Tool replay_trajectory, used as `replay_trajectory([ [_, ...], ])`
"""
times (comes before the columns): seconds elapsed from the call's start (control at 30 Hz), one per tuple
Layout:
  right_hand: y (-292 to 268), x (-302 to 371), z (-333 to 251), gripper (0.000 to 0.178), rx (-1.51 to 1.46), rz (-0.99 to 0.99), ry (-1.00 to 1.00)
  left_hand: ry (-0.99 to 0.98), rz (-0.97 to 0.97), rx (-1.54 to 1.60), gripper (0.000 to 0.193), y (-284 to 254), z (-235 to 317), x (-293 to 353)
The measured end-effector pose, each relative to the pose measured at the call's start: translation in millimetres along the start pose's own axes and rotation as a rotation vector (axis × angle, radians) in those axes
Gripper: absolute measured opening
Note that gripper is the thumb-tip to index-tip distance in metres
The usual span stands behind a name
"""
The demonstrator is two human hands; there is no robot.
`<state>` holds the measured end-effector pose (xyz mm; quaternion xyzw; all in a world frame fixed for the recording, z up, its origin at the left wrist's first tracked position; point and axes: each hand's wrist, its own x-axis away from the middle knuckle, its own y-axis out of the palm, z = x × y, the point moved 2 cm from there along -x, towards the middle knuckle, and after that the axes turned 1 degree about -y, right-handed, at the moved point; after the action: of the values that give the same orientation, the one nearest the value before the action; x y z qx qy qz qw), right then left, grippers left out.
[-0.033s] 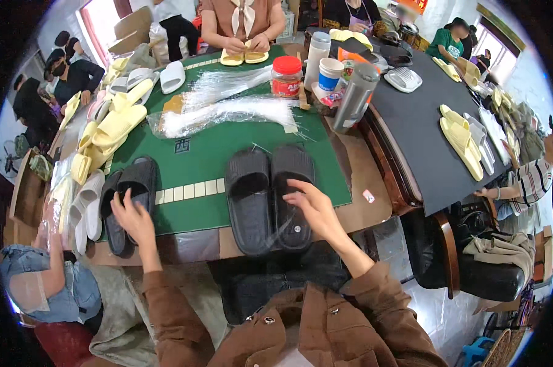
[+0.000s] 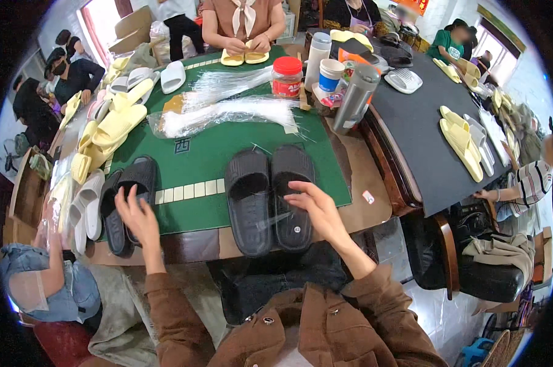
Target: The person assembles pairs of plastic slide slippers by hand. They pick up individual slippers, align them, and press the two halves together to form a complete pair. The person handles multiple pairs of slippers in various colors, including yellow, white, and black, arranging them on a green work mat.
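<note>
A pair of black slide slippers (image 2: 249, 205) lies side by side at the table's near edge, toes pointing away from me. My right hand (image 2: 318, 211) hovers over the right slipper of this pair, fingers apart and nothing visibly in them. A thin, clear strand (image 2: 278, 218) shows faintly across the two insoles. Farther left, my left hand (image 2: 139, 217) is above a second black pair (image 2: 137, 177), its fingers spread and holding nothing I can see. Whether either hand touches a slipper, I cannot tell. Beyond the middle pair are bundles of thin white plastic strands (image 2: 227, 114), partly in clear film.
Yellow slippers (image 2: 120, 125) and grey-white ones (image 2: 87, 208) line the left side of the green table mat (image 2: 191, 160). A red-lidded jar (image 2: 287, 76), a paper cup (image 2: 330, 74) and a grey flask (image 2: 357, 98) stand at back right. Across the table, a person handles yellow slippers (image 2: 244, 57).
My left hand has shifted slightly right over the left black pair. The right hand stays nearly in place, and the slippers have not moved.
</note>
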<state>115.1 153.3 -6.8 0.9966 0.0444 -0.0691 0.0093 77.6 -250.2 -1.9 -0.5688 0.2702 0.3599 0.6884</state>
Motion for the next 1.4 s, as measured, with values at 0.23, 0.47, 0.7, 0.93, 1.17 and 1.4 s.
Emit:
replay_trajectory([
  [0.23,19.6,-8.0,-83.0,0.032,-0.156,0.102,-0.23,0.061,-0.302,0.798,0.018,-41.1,159.4,7.8],
  [0.47,42.8,5.6,-97.7,0.035,0.708,0.068,-0.806,-0.212,-0.528,1.384,0.033,-70.0,229.0,41.0],
  [0.7,49.6,29.8,-84.1,0.042,0.946,-0.047,-0.92,-0.716,-0.621,1.705,0.016,-61.8,228.7,59.4],
  [0.93,48.9,35.0,-74.7,0.04,0.96,-0.074,-0.949,-0.982,-0.637,1.925,0.012,-57.4,223.5,68.5],
  [1.17,20.7,43.3,-73.5,0.029,1.011,-0.018,-0.827,-0.94,-0.536,1.898,0.012,-60.5,196.5,56.5],
  [1.4,18.3,67.9,-61.8,0.019,0.807,-0.321,-0.728,-0.725,-0.577,1.509,0.015,-73.0,175.6,63.5],
])
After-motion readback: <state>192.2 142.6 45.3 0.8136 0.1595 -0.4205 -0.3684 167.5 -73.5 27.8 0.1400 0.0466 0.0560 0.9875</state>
